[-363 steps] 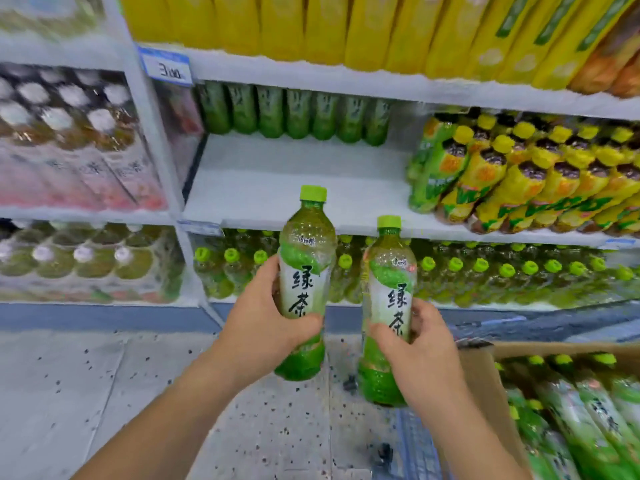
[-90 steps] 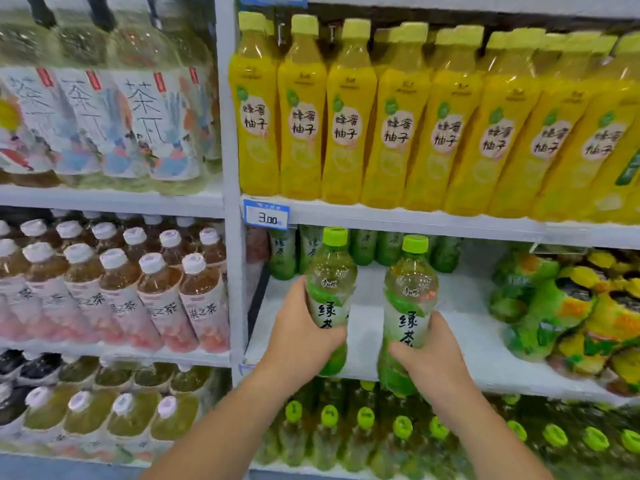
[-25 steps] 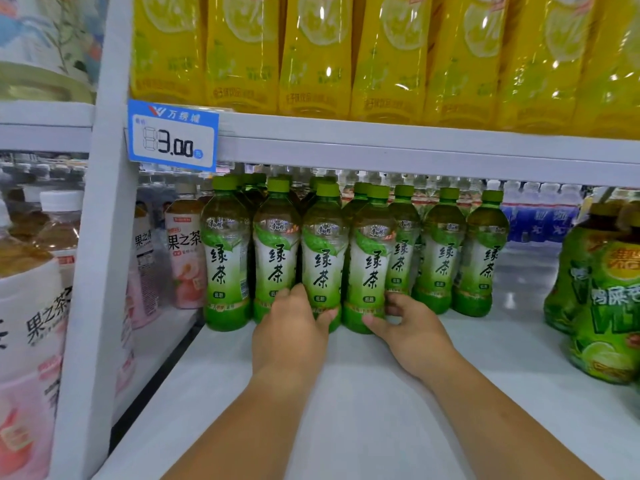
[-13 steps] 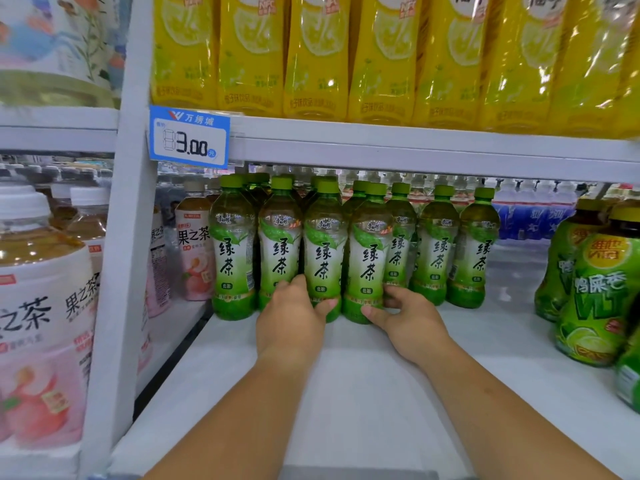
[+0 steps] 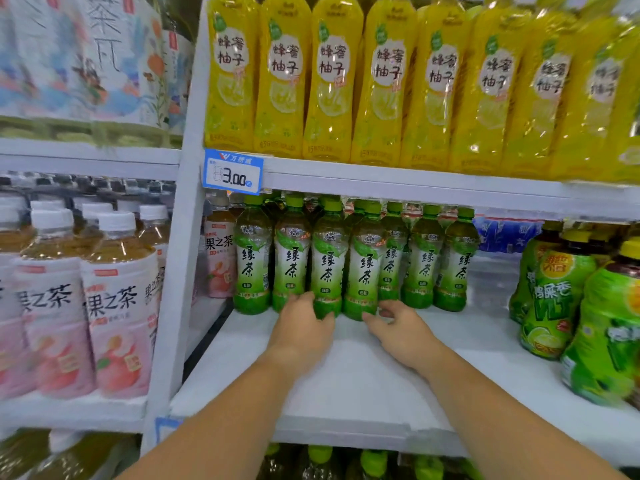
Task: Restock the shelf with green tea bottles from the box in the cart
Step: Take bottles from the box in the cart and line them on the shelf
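On a white metal shelf, left hand grasps a green plastic tea bottle; right hand touches a second bottle, grip unclear.

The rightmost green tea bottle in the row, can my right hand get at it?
Probably yes: the right hand is low close by, and only bare shelf lies in front of the rightmost green tea bottle.

Passage over shelf front; green tea bottles block back, lime bottles right.
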`<state>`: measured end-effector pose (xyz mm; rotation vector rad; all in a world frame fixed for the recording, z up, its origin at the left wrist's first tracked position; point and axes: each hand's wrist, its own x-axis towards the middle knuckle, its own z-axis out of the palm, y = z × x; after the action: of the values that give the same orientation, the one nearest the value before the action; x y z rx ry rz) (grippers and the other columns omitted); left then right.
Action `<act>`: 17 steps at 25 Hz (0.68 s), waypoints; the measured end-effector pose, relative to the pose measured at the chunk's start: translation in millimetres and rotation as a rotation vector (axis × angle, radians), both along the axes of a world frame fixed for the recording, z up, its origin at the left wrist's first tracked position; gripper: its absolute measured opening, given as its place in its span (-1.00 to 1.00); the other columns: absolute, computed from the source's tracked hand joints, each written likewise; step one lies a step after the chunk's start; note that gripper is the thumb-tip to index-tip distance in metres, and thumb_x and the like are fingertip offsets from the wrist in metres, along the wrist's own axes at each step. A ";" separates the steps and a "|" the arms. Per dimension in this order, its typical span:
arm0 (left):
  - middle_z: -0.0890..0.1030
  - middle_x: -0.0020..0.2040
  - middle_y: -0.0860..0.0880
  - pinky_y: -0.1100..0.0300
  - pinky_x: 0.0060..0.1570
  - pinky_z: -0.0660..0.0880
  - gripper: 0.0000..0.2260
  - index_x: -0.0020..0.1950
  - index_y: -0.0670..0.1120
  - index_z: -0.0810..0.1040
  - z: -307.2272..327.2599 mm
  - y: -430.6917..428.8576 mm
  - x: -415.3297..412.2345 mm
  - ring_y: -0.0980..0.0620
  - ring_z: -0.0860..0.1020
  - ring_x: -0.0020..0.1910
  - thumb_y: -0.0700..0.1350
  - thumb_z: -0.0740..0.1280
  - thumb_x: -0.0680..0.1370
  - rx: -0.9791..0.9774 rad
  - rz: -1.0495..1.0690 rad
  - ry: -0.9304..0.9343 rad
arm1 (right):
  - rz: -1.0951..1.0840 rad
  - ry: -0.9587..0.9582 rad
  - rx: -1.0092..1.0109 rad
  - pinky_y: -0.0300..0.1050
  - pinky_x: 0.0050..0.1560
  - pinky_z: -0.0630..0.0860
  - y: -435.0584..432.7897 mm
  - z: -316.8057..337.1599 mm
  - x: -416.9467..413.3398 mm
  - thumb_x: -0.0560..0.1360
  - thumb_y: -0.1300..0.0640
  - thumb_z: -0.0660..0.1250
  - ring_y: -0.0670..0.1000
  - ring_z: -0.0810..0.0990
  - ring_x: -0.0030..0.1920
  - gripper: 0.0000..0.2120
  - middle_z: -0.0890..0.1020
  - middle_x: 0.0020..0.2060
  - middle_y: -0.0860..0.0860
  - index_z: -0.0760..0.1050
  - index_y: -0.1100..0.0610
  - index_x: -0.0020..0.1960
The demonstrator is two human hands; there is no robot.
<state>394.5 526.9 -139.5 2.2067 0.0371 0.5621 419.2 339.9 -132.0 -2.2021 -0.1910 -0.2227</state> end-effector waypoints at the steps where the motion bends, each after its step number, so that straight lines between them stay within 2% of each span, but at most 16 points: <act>1: 0.50 0.14 -0.01 0.21 0.06 0.39 -0.68 0.29 -0.05 0.55 2.2 -0.3 -9.3 0.01 0.50 0.07 -0.01 0.38 0.56 -0.036 -0.023 -0.018 | 0.035 0.010 0.028 -0.10 0.24 0.43 -0.3 1.6 -8.8 0.54 -0.10 0.36 -0.01 0.52 0.23 -0.52 0.52 0.34 0.02 0.45 0.06 0.40; 3: 0.54 0.25 -0.04 0.21 0.14 0.37 -0.61 0.40 -0.08 0.50 6.5 -1.3 -29.9 0.02 0.50 0.17 0.01 0.35 0.59 -0.084 -0.051 -0.031 | 0.114 0.033 0.048 -0.11 0.25 0.40 -1.8 1.4 -28.6 0.56 -0.06 0.36 -0.05 0.49 0.25 -0.55 0.50 0.37 0.02 0.44 0.04 0.40; 6: 0.48 0.43 -0.03 0.08 0.38 0.34 -0.51 0.51 -0.08 0.39 13.9 -2.2 -55.7 -0.02 0.43 0.39 0.11 0.27 0.63 -0.121 -0.086 0.055 | 0.112 0.091 0.076 -0.12 0.31 0.35 -6.2 1.3 -55.5 0.57 -0.10 0.33 -0.03 0.45 0.35 -0.47 0.46 0.41 0.00 0.37 0.06 0.47; 9: 0.39 0.51 0.00 0.07 0.45 0.27 -0.45 0.56 -0.05 0.33 15.4 -0.1 -76.2 0.00 0.36 0.46 0.20 0.19 0.64 -0.143 -0.167 0.167 | 0.105 0.125 0.114 -0.17 0.25 0.32 -11.4 0.4 -76.5 0.57 -0.20 0.26 -0.10 0.44 0.27 -0.49 0.48 0.39 -0.07 0.39 -0.02 0.45; 11: 0.37 0.52 0.04 0.14 0.43 0.22 -0.45 0.56 -0.02 0.32 21.1 1.4 -88.2 0.03 0.34 0.47 0.21 0.18 0.64 -0.178 -0.191 0.234 | 0.080 0.172 0.137 -0.19 0.22 0.28 -15.0 8.2 -88.8 0.59 -0.21 0.20 -0.12 0.41 0.24 -0.52 0.47 0.39 -0.09 0.39 -0.04 0.45; 13: 0.40 0.51 0.05 0.24 0.36 0.19 -0.48 0.54 -0.02 0.35 26.9 2.0 -105.4 0.08 0.36 0.45 0.19 0.18 0.64 -0.214 -0.188 0.300 | 0.075 0.239 0.129 -0.20 0.25 0.23 -17.4 13.9 -105.1 0.62 -0.19 0.16 -0.09 0.40 0.32 -0.52 0.43 0.43 -0.08 0.36 -0.03 0.47; 17: 0.45 0.46 0.06 0.34 0.25 0.18 -0.58 0.48 -0.03 0.44 58.6 -1.0 -155.7 0.23 0.35 0.28 0.11 0.17 0.67 -0.230 -0.168 0.444 | 0.036 0.459 0.175 -0.20 0.21 0.25 -23.9 43.3 -156.0 0.63 -0.20 0.13 -0.01 0.33 0.45 -0.50 0.35 0.49 -0.08 0.26 -0.08 0.53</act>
<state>238.8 525.8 -80.9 2.0441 0.1407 -0.0309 263.2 316.0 -88.7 -2.0127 0.0432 0.2778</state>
